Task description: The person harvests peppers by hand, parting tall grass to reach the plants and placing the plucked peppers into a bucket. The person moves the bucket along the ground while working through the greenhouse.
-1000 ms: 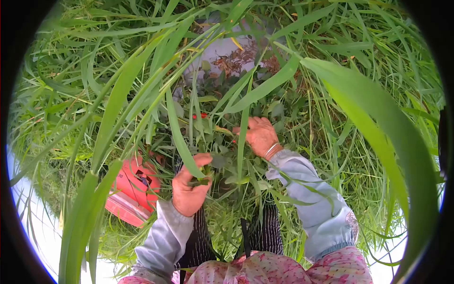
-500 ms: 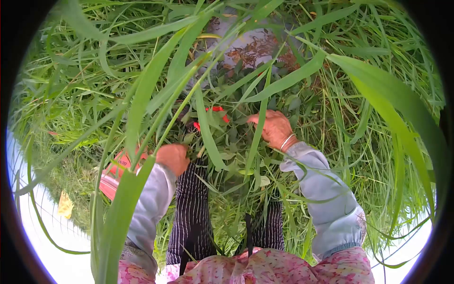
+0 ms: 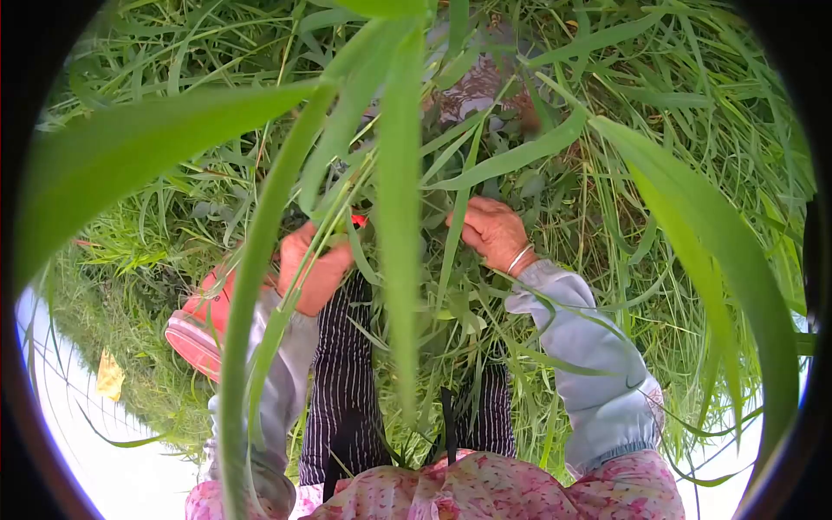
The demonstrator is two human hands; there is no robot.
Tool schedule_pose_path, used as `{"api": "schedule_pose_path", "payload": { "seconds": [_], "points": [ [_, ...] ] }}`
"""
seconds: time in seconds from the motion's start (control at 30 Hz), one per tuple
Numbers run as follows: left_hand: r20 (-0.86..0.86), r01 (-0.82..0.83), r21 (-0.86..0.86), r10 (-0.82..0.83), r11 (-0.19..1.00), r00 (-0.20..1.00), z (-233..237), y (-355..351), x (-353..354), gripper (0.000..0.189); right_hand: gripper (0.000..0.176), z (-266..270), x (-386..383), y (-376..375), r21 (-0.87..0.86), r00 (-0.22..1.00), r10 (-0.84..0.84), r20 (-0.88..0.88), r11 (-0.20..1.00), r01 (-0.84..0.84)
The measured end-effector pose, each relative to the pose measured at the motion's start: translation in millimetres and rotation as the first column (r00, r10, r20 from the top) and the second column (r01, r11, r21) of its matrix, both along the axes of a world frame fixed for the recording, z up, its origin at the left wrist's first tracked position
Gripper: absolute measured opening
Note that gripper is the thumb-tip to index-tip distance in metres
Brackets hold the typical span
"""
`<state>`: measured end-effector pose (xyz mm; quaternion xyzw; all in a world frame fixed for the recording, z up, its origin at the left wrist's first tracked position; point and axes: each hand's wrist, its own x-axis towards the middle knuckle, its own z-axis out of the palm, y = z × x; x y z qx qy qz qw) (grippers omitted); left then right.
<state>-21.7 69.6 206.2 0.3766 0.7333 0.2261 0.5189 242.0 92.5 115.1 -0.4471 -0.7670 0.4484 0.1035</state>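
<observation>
The left hand (image 3: 314, 270) is holding its fingers bent inward near a small red thing (image 3: 359, 221), with long grass blades (image 3: 258, 269) partly screening it, so whether it is grasping anything I cannot tell. The right hand (image 3: 497, 236), wearing a white bracelet (image 3: 520, 258), is resting its curled fingers among green leaves (image 3: 466, 319), and its grip is also staying hidden from view. Those leaves are spreading between the two hands, while a red container (image 3: 206, 314) is lying in the grass beside the left sleeve (image 3: 282, 381)
</observation>
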Motion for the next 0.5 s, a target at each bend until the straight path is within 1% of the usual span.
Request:
{"api": "schedule_pose_path", "payload": {
  "seconds": [0.03, 0.07, 0.13, 0.17, 0.2, 0.23, 0.27, 0.3, 0.37, 0.4, 0.43, 0.47, 0.5],
  "points": [
    [0.034, 0.063, 0.041, -0.064, 0.997, 0.997, -7.8, -3.8, 7.8, 0.027, 0.023, -0.2, -0.7, 0.5, 0.068, 1.0, -0.019, -0.005, 0.998, 0.019],
    [0.069, 0.121, 0.085, -0.127, 0.989, 0.99, -15.6, -7.7, 15.7, 0.027, 0.02, 1.1, 1.2, 0.0, -0.039, 1.0, -0.024, 0.019, 0.999, 0.025],
    [-0.112, 0.301, 0.303, -0.28, 0.904, 0.953, -46.5, -9.5, 29.6, 0.026, 0.019, 1.3, 1.2, 0.4, 0.018, 1.0, -0.025, 0.014, 1.0, 0.025],
    [-0.055, 0.22, 0.171, -0.214, 0.96, 0.975, -56.8, -10.6, 34.6, 0.026, 0.018, 2.2, 0.9, 1.2, 0.048, 1.0, -0.025, 0.011, 0.999, 0.024],
    [-0.009, 0.137, 0.031, -0.137, 0.99, 0.991, -65.0, -8.2, 40.4, 0.025, 0.018, 5.0, 1.5, 3.7, 0.016, 1.0, 0.003, 0.031, 1.0, -0.003],
    [0.026, 0.055, -0.114, -0.052, 0.992, 0.998, -72.2, -6.4, 46.4, 0.025, 0.018, 5.8, 1.6, 5.7, 0.023, 1.0, 0.003, 0.029, 1.0, -0.003],
    [0.05, -0.021, -0.264, 0.036, 0.964, 0.998, -78.9, -6.9, 52.7, 0.025, 0.019, 6.7, 1.8, 5.7, 0.025, 1.0, 0.002, 0.029, 1.0, -0.003],
    [0.056, -0.094, -0.411, 0.128, 0.907, 0.99, -85.1, -10.0, 57.9, 0.024, 0.019, 7.4, 2.2, 3.6, 0.025, 1.0, 0.004, 0.025, 1.0, -0.005],
    [0.079, -0.197, -0.59, 0.299, 0.783, 0.951, -95.6, -11.8, 64.8, 0.023, 0.024, 2.7, 4.9, -1.4, 0.001, 0.999, 0.024, 0.029, 1.0, -0.024],
    [0.109, -0.227, -0.634, 0.376, 0.74, 0.92, -100.1, -10.8, 67.4, 0.022, 0.025, 2.2, 4.6, -1.4, -0.026, 0.999, 0.024, 0.03, 0.999, -0.023],
    [0.295, -0.064, -0.274, 0.147, 0.96, 0.944, -134.5, -25.6, 62.3, 0.021, 0.027, 2.4, 4.2, -2.0, -0.055, 0.999, 0.024, 0.032, 0.998, -0.022],
    [0.44, 0.034, 0.305, -0.173, 0.952, 0.881, -169.2, -40.9, 57.1, 0.022, 0.026, 0.8, 3.8, -0.7, -0.035, 0.999, 0.026, 0.041, 0.999, -0.024],
    [0.483, -0.001, 0.666, -0.43, 0.746, 0.762, -202.9, -55.5, 52.2, 0.022, 0.025, -0.4, 3.7, -0.6, -0.033, 1.0, 0.008, 0.016, 0.999, -0.007]
  ]
}}
